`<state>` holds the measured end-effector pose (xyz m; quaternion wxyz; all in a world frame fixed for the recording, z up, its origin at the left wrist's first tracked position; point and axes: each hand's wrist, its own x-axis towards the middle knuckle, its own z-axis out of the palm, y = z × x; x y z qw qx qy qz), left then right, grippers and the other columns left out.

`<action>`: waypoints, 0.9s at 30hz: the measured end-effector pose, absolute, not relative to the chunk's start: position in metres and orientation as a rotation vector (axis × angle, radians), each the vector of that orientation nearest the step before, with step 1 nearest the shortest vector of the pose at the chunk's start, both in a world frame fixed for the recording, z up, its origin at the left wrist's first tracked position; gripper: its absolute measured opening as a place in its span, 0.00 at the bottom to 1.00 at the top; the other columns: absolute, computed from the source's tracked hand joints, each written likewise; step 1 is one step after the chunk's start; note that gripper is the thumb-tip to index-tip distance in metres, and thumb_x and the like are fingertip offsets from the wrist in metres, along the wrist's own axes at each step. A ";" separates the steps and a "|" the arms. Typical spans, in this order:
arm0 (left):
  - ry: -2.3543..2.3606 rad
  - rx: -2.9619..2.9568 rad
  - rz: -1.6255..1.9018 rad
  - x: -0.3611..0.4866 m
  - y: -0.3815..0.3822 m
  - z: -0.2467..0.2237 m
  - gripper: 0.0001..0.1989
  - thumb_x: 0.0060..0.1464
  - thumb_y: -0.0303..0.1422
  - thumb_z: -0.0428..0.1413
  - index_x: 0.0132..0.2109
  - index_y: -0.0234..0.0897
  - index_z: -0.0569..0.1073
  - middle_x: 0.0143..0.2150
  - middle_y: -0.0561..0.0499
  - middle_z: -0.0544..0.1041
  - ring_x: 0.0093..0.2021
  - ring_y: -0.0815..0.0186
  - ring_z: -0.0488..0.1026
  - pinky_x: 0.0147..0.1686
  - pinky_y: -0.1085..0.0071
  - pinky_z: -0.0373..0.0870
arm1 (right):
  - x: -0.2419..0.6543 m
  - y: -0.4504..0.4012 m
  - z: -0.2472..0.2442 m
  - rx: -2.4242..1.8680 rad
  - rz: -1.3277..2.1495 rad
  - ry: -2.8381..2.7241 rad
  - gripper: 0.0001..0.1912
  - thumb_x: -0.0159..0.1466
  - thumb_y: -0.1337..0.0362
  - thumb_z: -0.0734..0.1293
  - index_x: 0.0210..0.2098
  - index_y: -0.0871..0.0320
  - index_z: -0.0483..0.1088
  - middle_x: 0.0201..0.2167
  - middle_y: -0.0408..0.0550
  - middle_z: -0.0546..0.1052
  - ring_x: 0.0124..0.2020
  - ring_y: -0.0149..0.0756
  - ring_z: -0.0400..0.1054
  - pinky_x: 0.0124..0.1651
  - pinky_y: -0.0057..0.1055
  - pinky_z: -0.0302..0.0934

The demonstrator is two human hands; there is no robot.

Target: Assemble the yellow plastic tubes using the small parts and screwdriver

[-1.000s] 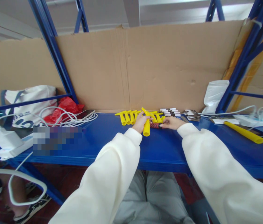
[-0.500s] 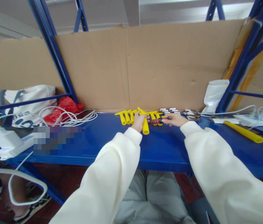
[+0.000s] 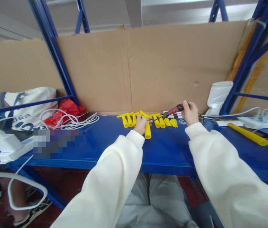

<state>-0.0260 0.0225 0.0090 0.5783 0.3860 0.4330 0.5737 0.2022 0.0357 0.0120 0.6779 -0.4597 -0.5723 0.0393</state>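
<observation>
My left hand (image 3: 141, 124) is closed round a yellow T-shaped piece (image 3: 148, 131) whose tube end points toward me. In my right hand (image 3: 190, 113) is a red and black screwdriver (image 3: 175, 110), held by the end of its handle. Its thin shaft slants down to the left, close to the upper part of the held piece; whether the tip touches is too small to tell. Several like yellow pieces (image 3: 125, 122) stand in a row to the left, and others (image 3: 162, 123) to the right. Small flat yellow parts (image 3: 173, 123) lie beside those.
Along the back of the blue table (image 3: 114, 152) are black and white items (image 3: 182, 121) and a white pouch (image 3: 219, 96). A long yellow tube (image 3: 249, 134) lies at right. White cables (image 3: 86, 122), a red bag (image 3: 64, 109) and a power strip (image 3: 17, 152) are at left.
My right hand has risen and moved right, tilting the screwdriver from nearly level to a slant. The flat yellow parts are now uncovered. My left hand has hardly moved.
</observation>
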 end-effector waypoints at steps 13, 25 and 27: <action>0.904 1.049 1.144 -0.025 0.016 0.009 0.33 0.45 0.16 0.52 0.60 0.38 0.63 0.49 0.42 0.78 0.38 0.59 0.80 0.20 0.76 0.68 | 0.206 0.031 0.015 -1.008 0.048 -1.033 0.33 0.58 0.30 0.54 0.37 0.54 0.64 0.19 0.39 0.62 0.17 0.30 0.57 0.20 0.31 0.55; 0.884 1.123 1.097 -0.024 0.013 0.008 0.31 0.47 0.16 0.50 0.59 0.35 0.63 0.48 0.40 0.79 0.35 0.62 0.80 0.20 0.77 0.68 | 0.203 0.032 0.014 -1.013 0.067 -1.010 0.33 0.58 0.30 0.55 0.38 0.54 0.64 0.24 0.43 0.67 0.22 0.33 0.63 0.23 0.33 0.61; 0.880 1.127 1.091 -0.024 0.013 0.008 0.31 0.47 0.16 0.50 0.60 0.34 0.62 0.48 0.40 0.79 0.35 0.62 0.80 0.20 0.77 0.68 | 0.203 0.031 0.014 -1.008 0.083 -0.989 0.32 0.58 0.31 0.56 0.38 0.54 0.63 0.24 0.43 0.67 0.22 0.33 0.63 0.23 0.33 0.61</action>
